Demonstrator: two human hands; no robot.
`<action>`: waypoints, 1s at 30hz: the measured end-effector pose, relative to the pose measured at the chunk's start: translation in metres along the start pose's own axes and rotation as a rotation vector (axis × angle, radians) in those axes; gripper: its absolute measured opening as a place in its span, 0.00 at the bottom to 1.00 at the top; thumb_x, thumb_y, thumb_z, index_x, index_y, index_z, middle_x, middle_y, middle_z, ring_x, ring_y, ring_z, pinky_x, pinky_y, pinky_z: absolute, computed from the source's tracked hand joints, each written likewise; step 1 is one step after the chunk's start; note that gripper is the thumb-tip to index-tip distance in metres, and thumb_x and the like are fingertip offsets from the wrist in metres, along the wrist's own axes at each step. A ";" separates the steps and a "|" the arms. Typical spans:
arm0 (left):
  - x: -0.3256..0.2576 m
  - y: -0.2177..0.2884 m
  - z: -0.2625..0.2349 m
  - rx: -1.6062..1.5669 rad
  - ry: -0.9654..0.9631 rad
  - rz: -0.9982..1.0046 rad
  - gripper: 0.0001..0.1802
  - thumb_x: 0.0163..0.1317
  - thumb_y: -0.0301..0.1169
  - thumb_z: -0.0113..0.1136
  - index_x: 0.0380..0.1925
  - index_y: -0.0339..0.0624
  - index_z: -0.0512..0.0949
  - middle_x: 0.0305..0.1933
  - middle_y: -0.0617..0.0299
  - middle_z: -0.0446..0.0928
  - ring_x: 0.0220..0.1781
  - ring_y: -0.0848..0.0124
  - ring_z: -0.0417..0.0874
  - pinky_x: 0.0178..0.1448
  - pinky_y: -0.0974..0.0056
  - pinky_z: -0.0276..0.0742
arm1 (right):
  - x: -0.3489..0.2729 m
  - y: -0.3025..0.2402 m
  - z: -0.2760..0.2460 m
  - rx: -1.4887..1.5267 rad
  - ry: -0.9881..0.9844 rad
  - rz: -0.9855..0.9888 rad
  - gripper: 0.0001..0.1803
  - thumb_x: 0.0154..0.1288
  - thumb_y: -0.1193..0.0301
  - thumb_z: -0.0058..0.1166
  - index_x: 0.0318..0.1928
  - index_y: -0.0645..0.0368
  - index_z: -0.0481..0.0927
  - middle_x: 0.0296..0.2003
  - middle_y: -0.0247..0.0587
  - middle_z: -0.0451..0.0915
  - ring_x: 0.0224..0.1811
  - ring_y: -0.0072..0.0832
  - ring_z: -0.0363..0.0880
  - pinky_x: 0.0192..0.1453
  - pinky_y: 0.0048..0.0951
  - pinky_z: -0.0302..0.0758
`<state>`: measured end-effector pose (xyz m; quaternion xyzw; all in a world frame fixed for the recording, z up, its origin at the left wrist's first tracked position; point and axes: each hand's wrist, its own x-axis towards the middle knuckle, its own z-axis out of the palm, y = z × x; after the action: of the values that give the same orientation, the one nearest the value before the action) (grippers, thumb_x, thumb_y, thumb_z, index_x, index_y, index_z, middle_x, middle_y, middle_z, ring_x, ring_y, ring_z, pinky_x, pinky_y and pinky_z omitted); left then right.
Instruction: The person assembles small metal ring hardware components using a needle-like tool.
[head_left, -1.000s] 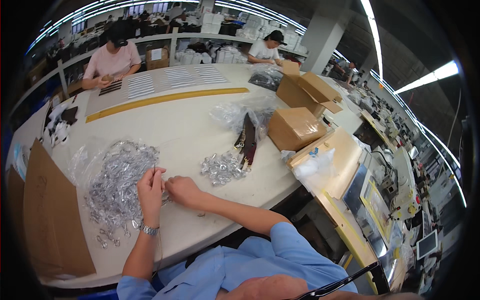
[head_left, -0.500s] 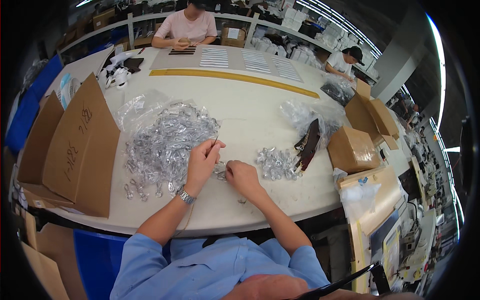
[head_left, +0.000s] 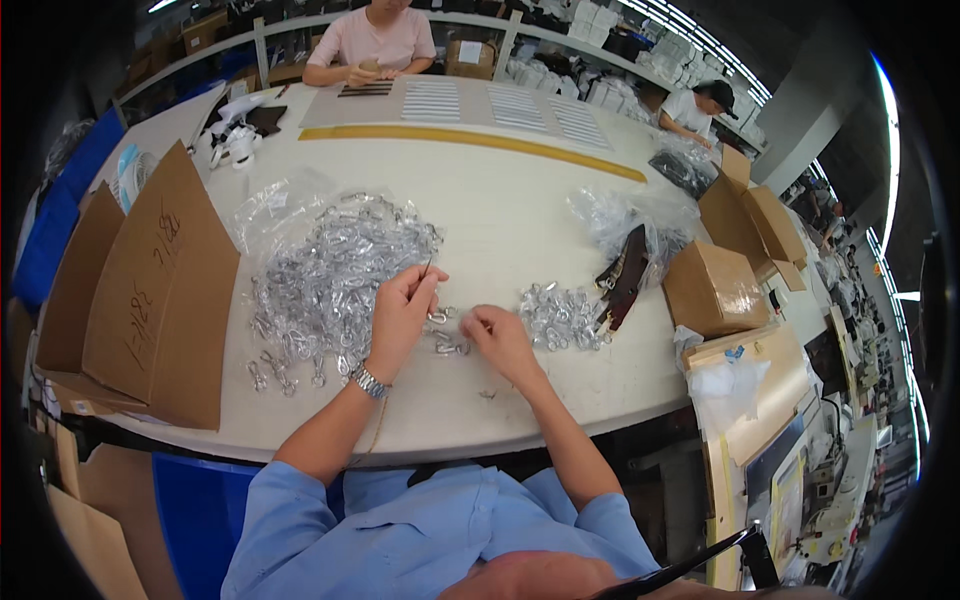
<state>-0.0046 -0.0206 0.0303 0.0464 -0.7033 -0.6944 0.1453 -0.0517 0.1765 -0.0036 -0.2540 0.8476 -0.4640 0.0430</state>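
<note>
My left hand point(head_left: 402, 312), with a metal watch on its wrist, is closed in a pinch on a thin dark needle-like piece point(head_left: 428, 266) whose tip sticks up past the fingers. Below that wrist a thin tan cord point(head_left: 379, 425) runs down to the table's near edge. My right hand point(head_left: 502, 343) has its fingers curled together; what they hold, if anything, is hidden. A few metal snap hooks point(head_left: 448, 344) lie between my hands. At the left spreads a big heap of snap hooks in clear wrapping point(head_left: 335, 270). A smaller group of them point(head_left: 560, 318) lies right of my right hand.
An open cardboard box point(head_left: 160, 300) stands at the left, another box point(head_left: 715, 288) at the right. Beside the small group lie dark strips point(head_left: 628, 280) and clear plastic bags point(head_left: 640, 220). Across the table is a long yellow ruler point(head_left: 470, 148); two people work beyond it.
My right hand has moved slightly right and up, away from my left, and more of the snap hooks between them shows. My left hand has shifted a little up, still pinching the thin dark piece.
</note>
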 end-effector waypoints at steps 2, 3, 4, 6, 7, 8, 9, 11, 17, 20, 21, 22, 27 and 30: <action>0.009 -0.002 -0.002 0.026 0.005 0.057 0.12 0.78 0.31 0.57 0.45 0.35 0.87 0.22 0.71 0.76 0.24 0.84 0.70 0.29 0.72 0.63 | -0.004 0.009 -0.004 0.212 -0.006 0.116 0.13 0.78 0.67 0.58 0.38 0.65 0.85 0.36 0.42 0.88 0.37 0.29 0.88 0.44 0.31 0.82; 0.011 -0.006 -0.003 0.019 -0.004 0.035 0.12 0.78 0.31 0.57 0.45 0.35 0.87 0.22 0.71 0.76 0.24 0.84 0.70 0.29 0.72 0.63 | -0.002 0.011 -0.006 0.341 0.013 0.098 0.14 0.80 0.66 0.57 0.39 0.65 0.86 0.37 0.41 0.89 0.39 0.26 0.88 0.46 0.28 0.83; 0.011 -0.010 -0.006 0.065 -0.038 0.015 0.12 0.78 0.32 0.58 0.46 0.35 0.87 0.25 0.70 0.78 0.26 0.84 0.73 0.31 0.72 0.66 | -0.005 0.012 -0.009 0.470 0.035 0.077 0.15 0.82 0.66 0.55 0.40 0.66 0.86 0.38 0.39 0.90 0.41 0.23 0.88 0.47 0.26 0.83; 0.012 -0.012 -0.006 0.115 -0.068 -0.007 0.12 0.78 0.32 0.59 0.47 0.35 0.87 0.27 0.69 0.80 0.28 0.83 0.76 0.33 0.72 0.68 | -0.006 0.014 -0.012 0.504 0.026 0.088 0.16 0.83 0.66 0.54 0.42 0.65 0.87 0.39 0.40 0.90 0.42 0.24 0.88 0.49 0.27 0.84; 0.012 -0.012 -0.004 0.114 -0.117 -0.042 0.12 0.77 0.33 0.61 0.48 0.35 0.87 0.30 0.67 0.82 0.31 0.82 0.79 0.36 0.71 0.71 | -0.008 0.014 -0.013 0.538 0.020 0.085 0.17 0.84 0.65 0.52 0.43 0.65 0.87 0.40 0.40 0.91 0.42 0.24 0.88 0.50 0.28 0.84; 0.011 -0.012 -0.001 0.113 -0.167 -0.076 0.13 0.76 0.34 0.63 0.48 0.35 0.87 0.33 0.65 0.85 0.34 0.80 0.82 0.38 0.70 0.74 | -0.011 0.015 -0.013 0.539 0.019 0.091 0.17 0.84 0.65 0.52 0.43 0.65 0.87 0.40 0.40 0.91 0.42 0.24 0.88 0.50 0.28 0.84; 0.010 -0.015 0.002 0.114 -0.167 -0.081 0.13 0.76 0.34 0.63 0.48 0.35 0.87 0.33 0.65 0.85 0.34 0.80 0.82 0.38 0.70 0.74 | -0.013 0.016 -0.012 0.577 -0.012 0.107 0.17 0.84 0.65 0.52 0.44 0.65 0.87 0.40 0.41 0.91 0.42 0.24 0.88 0.50 0.27 0.84; 0.004 -0.022 0.007 0.045 -0.260 -0.010 0.13 0.74 0.34 0.66 0.48 0.35 0.87 0.37 0.61 0.87 0.38 0.78 0.85 0.43 0.68 0.78 | -0.017 0.013 -0.011 0.621 -0.048 0.132 0.17 0.84 0.65 0.52 0.44 0.65 0.87 0.40 0.42 0.91 0.41 0.24 0.88 0.50 0.27 0.84; 0.016 -0.026 -0.007 0.280 -0.222 0.046 0.11 0.74 0.31 0.65 0.47 0.34 0.87 0.37 0.65 0.86 0.39 0.81 0.83 0.40 0.72 0.75 | -0.004 0.005 -0.013 0.454 0.091 0.158 0.11 0.75 0.73 0.62 0.50 0.68 0.82 0.42 0.44 0.88 0.40 0.30 0.89 0.46 0.30 0.84; 0.022 -0.019 -0.017 0.279 -0.117 0.022 0.10 0.74 0.30 0.64 0.46 0.35 0.88 0.33 0.67 0.85 0.36 0.82 0.81 0.39 0.72 0.73 | -0.010 -0.005 -0.008 -0.583 0.153 -0.077 0.15 0.67 0.75 0.67 0.52 0.66 0.82 0.46 0.48 0.85 0.42 0.41 0.89 0.46 0.38 0.85; 0.021 -0.016 -0.019 0.277 -0.112 0.020 0.10 0.74 0.30 0.64 0.46 0.35 0.88 0.33 0.67 0.85 0.36 0.82 0.81 0.39 0.72 0.73 | -0.015 -0.011 -0.006 -0.584 0.147 -0.080 0.15 0.67 0.75 0.67 0.52 0.66 0.82 0.46 0.48 0.85 0.42 0.41 0.89 0.46 0.38 0.85; 0.021 -0.014 -0.020 0.229 -0.093 0.005 0.10 0.75 0.30 0.63 0.45 0.35 0.88 0.31 0.68 0.84 0.34 0.83 0.79 0.38 0.72 0.71 | -0.021 -0.018 -0.004 -0.563 0.106 -0.105 0.16 0.64 0.75 0.68 0.52 0.64 0.82 0.46 0.49 0.83 0.43 0.45 0.88 0.46 0.42 0.84; 0.020 -0.015 -0.018 0.169 -0.052 0.055 0.10 0.74 0.30 0.62 0.43 0.36 0.88 0.27 0.65 0.84 0.28 0.81 0.78 0.33 0.70 0.70 | -0.018 -0.017 0.013 -0.434 0.052 -0.086 0.15 0.67 0.72 0.68 0.53 0.57 0.85 0.48 0.44 0.83 0.44 0.41 0.88 0.48 0.42 0.84; 0.018 -0.013 -0.017 0.176 -0.048 0.061 0.10 0.74 0.30 0.61 0.43 0.35 0.88 0.27 0.65 0.84 0.29 0.81 0.80 0.34 0.70 0.72 | 0.014 -0.009 0.024 -0.370 0.106 -0.203 0.16 0.66 0.71 0.69 0.53 0.58 0.85 0.48 0.44 0.83 0.47 0.41 0.87 0.48 0.43 0.84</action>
<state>-0.0192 -0.0424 0.0197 0.0208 -0.7659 -0.6261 0.1448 -0.0530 0.1479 -0.0076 -0.3170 0.8894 -0.3150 -0.0962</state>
